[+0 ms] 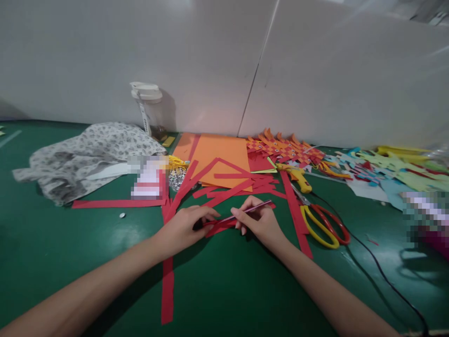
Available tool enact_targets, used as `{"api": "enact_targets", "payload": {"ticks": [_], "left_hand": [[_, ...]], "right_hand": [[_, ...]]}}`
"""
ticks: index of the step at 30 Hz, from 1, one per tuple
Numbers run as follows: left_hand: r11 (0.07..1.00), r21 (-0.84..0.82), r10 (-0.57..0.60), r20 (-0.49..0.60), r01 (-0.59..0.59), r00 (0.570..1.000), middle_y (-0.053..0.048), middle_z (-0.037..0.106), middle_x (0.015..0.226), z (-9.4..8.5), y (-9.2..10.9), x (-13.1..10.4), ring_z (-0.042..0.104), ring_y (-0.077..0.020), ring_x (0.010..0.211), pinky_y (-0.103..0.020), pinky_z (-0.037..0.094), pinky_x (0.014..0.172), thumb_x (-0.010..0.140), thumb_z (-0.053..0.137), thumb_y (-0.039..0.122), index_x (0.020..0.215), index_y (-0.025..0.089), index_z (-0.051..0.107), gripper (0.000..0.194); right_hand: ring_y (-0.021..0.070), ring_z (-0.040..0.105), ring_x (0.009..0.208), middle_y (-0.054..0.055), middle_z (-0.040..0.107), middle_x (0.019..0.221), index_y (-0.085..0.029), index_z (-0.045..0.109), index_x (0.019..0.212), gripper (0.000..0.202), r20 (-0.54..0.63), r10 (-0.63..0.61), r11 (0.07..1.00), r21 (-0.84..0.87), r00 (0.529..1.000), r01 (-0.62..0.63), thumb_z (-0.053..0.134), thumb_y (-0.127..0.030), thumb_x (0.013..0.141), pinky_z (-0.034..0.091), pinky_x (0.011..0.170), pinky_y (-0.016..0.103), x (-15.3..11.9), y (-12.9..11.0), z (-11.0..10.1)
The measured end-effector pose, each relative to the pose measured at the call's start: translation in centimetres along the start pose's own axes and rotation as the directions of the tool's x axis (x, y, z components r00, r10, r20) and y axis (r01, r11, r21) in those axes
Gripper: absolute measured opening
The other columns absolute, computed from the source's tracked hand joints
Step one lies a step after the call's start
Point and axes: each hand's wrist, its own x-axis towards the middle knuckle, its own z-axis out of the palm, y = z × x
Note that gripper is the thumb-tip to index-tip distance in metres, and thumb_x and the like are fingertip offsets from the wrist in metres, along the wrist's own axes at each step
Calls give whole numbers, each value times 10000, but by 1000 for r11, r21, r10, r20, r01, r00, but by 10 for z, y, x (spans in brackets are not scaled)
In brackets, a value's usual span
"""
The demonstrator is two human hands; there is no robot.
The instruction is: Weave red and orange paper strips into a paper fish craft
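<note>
Left hand [185, 227] pins red strip [219, 225] flat to desk [70, 262]; right hand [261, 220] pinches pencil [250, 209], marking it. Scissors [321, 224] at 3 o'clock.

Scissors [324, 224] crowd right; green mat [228, 290] near open.

We see the left hand [185, 227] pressing down on a small red paper piece [219, 226] on the green table [70, 252], while the right hand [261, 222] grips a thin pencil [250, 210] laid across that piece. Loose red paper strips [224, 185] lie scattered just beyond, partly over an orange sheet [219, 157]. Scissors [322, 224] with 1 yellow and 1 red handle rest to the right, near a yellow glue gun [298, 177]. A patterned cloth [84, 157] sits far left, a clear bottle [149, 110] behind it.
</note>
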Motion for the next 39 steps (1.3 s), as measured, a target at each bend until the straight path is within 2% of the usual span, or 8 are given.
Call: {"api": "enact_targets", "payload": {"ticks": [9,12,17,22,25,29,35,39], "left_hand": [[1000,10,2,-16,-2,1000,-23,665,894,0,0,-1,627,-129,798,-267,526,726,790,516,117,1059,187,586,286],[1000,7,-1,-19,2,1000,-18,664,892,0,0,-1,629,-131,800,-269,529,724,785,519,119,1048,199,588,284],[1000,10,20,-18,-20,1000,-21,663,889,0,1,-1,629,-136,795,-276,528,716,789,523,124,1038,196,585,267],[1000,16,18,-11,-18,1000,-14,672,887,-1,1,0,627,-144,822,-271,516,703,791,514,102,1046,207,580,283],[1000,18,24,-8,-24,1000,-13,674,900,-1,1,0,628,-146,830,-271,514,709,784,511,89,1051,208,575,299],[1000,12,10,-9,-10,1000,-12,669,903,0,0,0,627,-139,830,-270,517,729,775,524,75,1047,208,580,309],[1000,16,18,-30,-17,999,-19,661,875,1,-1,-1,623,-129,787,-265,528,719,791,522,108,1045,193,588,276],[1000,21,17,-26,-17,1000,-21,662,882,1,0,-1,624,-131,793,-272,530,721,793,510,118,1040,195,585,269]], "right_hand": [[72,442,323,-47,563,432,-197,478,632,339,-149,-59,997,-58,987,51,737,-411,680,336,343,181,7,-1,-20],[70,415,311,-53,539,412,-201,469,619,344,-180,-79,996,-65,980,69,723,-422,689,314,329,183,6,-3,-22],[72,426,319,-50,551,431,-208,471,640,331,-135,-88,995,-51,987,82,708,-427,710,332,334,188,2,-4,-11],[88,482,350,-41,587,477,-213,470,662,341,-24,-30,999,-44,999,29,716,-446,702,384,359,196,-1,-1,0],[83,496,369,-42,595,494,-209,473,671,331,1,-17,999,-28,1000,17,717,-430,709,392,379,189,-1,0,3],[79,490,368,-44,588,483,-204,473,668,326,-20,-32,999,-24,999,31,719,-415,712,385,382,184,2,-1,-5],[81,451,338,-43,558,444,-202,473,629,352,-148,-85,992,-103,985,70,722,-443,692,347,348,193,7,-3,-26],[84,458,347,-40,558,449,-203,485,639,324,-150,-118,985,-141,982,97,712,-421,716,350,350,196,6,-3,-31]]}}
